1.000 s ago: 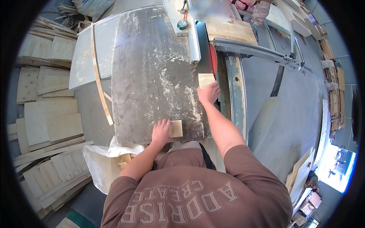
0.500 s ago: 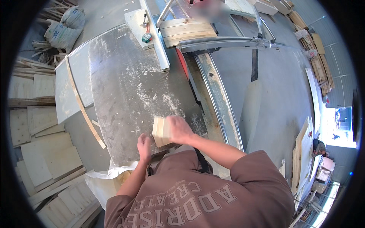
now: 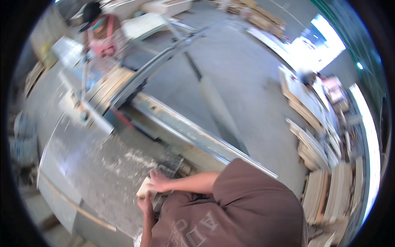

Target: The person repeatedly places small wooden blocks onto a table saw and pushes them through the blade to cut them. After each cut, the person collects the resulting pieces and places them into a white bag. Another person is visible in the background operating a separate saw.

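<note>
Both hands now meet at the pale wood block, lower centre over the bench; half a second ago the left hand was apart from it. The right hand's grip is closed on it; the left's touches its lower end, closure unclear. It seems steadier. Left-edge sack: contents indistinct.

A small pale rectangular wooden block sits between the left hand and the right hand, over the near part of a flat dark-grey table. Left of the table, a long thin light-brown wooden strip lies across a flat light-grey panel. A long straight silver metal rail runs along its right. Beyond the table, flat light-brown wooden planks lie before a co-worker in a pink apron. Long brown wooden boards are far right.
</note>
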Tool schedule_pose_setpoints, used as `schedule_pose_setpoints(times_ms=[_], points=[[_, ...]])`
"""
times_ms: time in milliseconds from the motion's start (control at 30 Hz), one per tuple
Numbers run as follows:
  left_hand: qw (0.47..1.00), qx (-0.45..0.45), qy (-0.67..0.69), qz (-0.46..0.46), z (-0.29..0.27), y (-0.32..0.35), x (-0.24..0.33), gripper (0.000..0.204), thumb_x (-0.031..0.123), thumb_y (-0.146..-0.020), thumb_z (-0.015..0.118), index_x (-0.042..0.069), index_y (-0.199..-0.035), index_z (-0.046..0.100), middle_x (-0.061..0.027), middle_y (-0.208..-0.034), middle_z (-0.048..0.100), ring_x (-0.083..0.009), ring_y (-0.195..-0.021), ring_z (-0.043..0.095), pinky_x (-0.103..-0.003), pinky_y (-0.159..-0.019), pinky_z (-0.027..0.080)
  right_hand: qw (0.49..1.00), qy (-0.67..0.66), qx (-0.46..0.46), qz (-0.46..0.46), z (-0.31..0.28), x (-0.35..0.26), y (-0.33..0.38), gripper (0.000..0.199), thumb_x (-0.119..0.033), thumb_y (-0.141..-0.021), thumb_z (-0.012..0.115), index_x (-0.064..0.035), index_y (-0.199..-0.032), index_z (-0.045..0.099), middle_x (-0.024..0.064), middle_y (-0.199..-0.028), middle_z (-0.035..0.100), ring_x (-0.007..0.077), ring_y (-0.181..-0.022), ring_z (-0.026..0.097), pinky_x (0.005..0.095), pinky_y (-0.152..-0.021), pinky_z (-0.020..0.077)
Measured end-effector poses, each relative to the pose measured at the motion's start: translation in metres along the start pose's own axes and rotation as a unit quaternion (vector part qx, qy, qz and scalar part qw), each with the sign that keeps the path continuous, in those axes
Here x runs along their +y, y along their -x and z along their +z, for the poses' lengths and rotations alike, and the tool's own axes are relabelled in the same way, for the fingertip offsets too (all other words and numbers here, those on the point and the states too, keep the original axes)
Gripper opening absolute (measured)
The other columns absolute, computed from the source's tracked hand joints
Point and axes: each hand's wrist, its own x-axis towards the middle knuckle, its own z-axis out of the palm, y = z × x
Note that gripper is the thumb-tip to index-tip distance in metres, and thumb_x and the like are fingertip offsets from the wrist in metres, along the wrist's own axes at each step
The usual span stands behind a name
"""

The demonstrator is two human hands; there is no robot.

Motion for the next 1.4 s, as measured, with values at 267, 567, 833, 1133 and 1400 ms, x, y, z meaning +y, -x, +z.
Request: schedule_pose_setpoints(times_ms=[267,567,833,1133,1400], points=[[0.998,-0.012,0.014,-0.055,0.000,0.004,0.023,0.041,0.006,-0.098,0.074,-0.012,-0.134,0.064,-0.0171,-0.124,0.073,-0.0239,-0.106,0.074,-0.037,-0.086,0.063,0.988,-0.141,-0.032,0.056,0.054,-0.012,-0.004,0.085,-0.054,-0.097,0.068,0.0215,-0.134,0.052,0.0401,-0.125,0.067,0.0493,-0.120,0.068,0.0519,-0.101,0.0556],[0.989,-0.010,0.102,-0.108,-0.004,0.004,0.022,0.040,0.007,-0.092,0.074,0.002,-0.130,0.068,-0.0072,-0.115,0.073,-0.0198,-0.100,0.070,-0.032,-0.082,0.054,0.984,-0.102,-0.067,0.133,0.044,-0.033,-0.003,0.085,-0.050,-0.100,0.063,0.0156,-0.150,0.042,0.0377,-0.154,0.048,0.0526,-0.143,0.049,0.0544,-0.120,0.0408],[0.843,-0.038,-0.479,0.242,-0.018,0.033,0.059,0.126,0.033,-0.068,0.094,-0.007,-0.164,0.023,-0.0314,-0.165,0.034,-0.0468,-0.154,0.033,-0.050,-0.125,0.035,0.894,0.321,-0.151,-0.273,-0.030,-0.055,0.009,0.119,-0.033,-0.068,0.088,0.0116,-0.161,0.030,0.0308,-0.164,0.038,0.0454,-0.154,0.036,0.0549,-0.127,0.0287],[0.834,-0.071,-0.519,0.171,-0.010,0.019,0.074,0.092,0.024,-0.066,0.095,0.005,-0.141,0.044,-0.0204,-0.134,0.054,-0.0421,-0.130,0.055,-0.052,-0.105,0.052,0.858,0.371,-0.072,-0.348,-0.010,-0.032,-0.010,0.088,-0.013,-0.068,0.090,0.0027,-0.144,0.048,0.0202,-0.136,0.061,0.0353,-0.130,0.058,0.0438,-0.112,0.0456],[0.873,-0.005,-0.448,0.192,-0.005,0.038,0.070,0.120,0.022,-0.072,0.095,0.000,-0.163,0.022,-0.0290,-0.156,0.044,-0.0470,-0.147,0.045,-0.050,-0.119,0.045,0.906,0.292,-0.122,-0.282,-0.044,-0.052,0.001,0.109,-0.031,-0.078,0.091,0.0040,-0.161,0.030,0.0299,-0.154,0.046,0.0415,-0.149,0.042,0.0489,-0.123,0.0373]])
